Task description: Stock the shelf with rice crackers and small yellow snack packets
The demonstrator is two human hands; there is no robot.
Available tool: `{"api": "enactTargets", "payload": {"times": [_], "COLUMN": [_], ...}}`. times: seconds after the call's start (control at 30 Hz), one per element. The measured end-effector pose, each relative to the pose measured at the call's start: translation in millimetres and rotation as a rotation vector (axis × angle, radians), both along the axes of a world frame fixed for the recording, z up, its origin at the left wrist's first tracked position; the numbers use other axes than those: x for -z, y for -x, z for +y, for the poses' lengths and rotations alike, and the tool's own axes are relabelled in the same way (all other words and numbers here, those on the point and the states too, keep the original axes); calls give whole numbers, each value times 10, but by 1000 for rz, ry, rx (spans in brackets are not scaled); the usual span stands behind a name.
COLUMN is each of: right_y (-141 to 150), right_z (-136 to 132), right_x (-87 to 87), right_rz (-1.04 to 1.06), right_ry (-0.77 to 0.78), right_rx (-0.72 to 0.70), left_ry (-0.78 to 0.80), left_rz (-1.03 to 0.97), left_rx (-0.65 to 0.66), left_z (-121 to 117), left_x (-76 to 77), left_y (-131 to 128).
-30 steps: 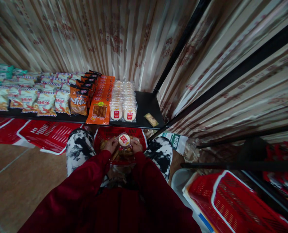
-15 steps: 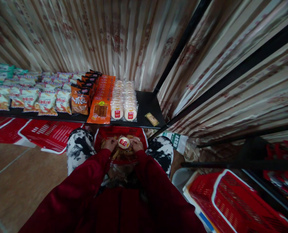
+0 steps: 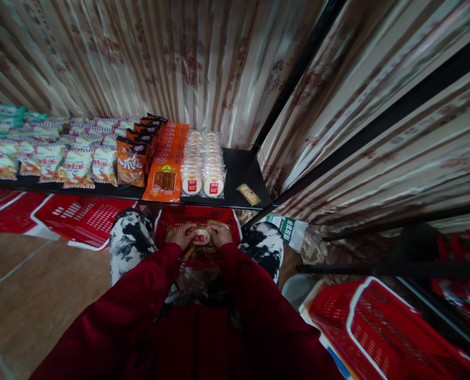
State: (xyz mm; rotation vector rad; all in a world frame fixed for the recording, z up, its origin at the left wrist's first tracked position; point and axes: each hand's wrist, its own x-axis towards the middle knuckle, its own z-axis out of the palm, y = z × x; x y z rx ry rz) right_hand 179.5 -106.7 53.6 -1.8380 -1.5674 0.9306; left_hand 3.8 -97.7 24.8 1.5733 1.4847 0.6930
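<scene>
Between both hands, above a red basket (image 3: 238, 217) at my knees, is a round white rice cracker in a clear wrapper (image 3: 201, 237) with a red label. My left hand (image 3: 184, 234) grips its left side, fingers closed. On the opposite side my right hand (image 3: 219, 234) pinches the wrapper. The cracker leans, so its face looks narrow. Loose wrapped snacks (image 3: 195, 256) lie below it in the basket. Two rows of similar wrapped crackers (image 3: 202, 169) stand on the black shelf (image 3: 238, 163) just beyond.
Left of the crackers are an orange snack packet (image 3: 164, 163), orange-and-black bags (image 3: 131, 166) and several white bags (image 3: 78, 166). A small wrapped snack (image 3: 248, 194) lies near the shelf's right end. Red baskets stand at left (image 3: 84, 216) and right (image 3: 393, 327). A black frame bar (image 3: 298, 79) slants upward.
The cracker has tipped from facing me to a narrower, slanted view. Both hands have moved slightly inward over its edges. The shelf goods have stayed in place.
</scene>
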Motion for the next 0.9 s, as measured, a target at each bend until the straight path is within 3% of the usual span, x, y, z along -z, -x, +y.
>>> {"api": "enactTargets", "payload": {"times": [0.17,0.33,0.67,0.9], "right_y": [21,54,30,39], "right_z": [39,51,24,-28], "right_x": [-57,-69,2,85], "right_rz": [-88,-31,127,270], "right_ry": [-34,-53,-10,81], "right_rx": [-138,-92,149,166], "left_ry": [-51,-8,166,256], "left_rz": [34,48,-170,-393], "left_rx": [103,119,-114,-223], "left_z": [-17,-29,-66,-63], "left_x": [39,67,-153,-161], "left_y": [8,29,-8,-66]}}
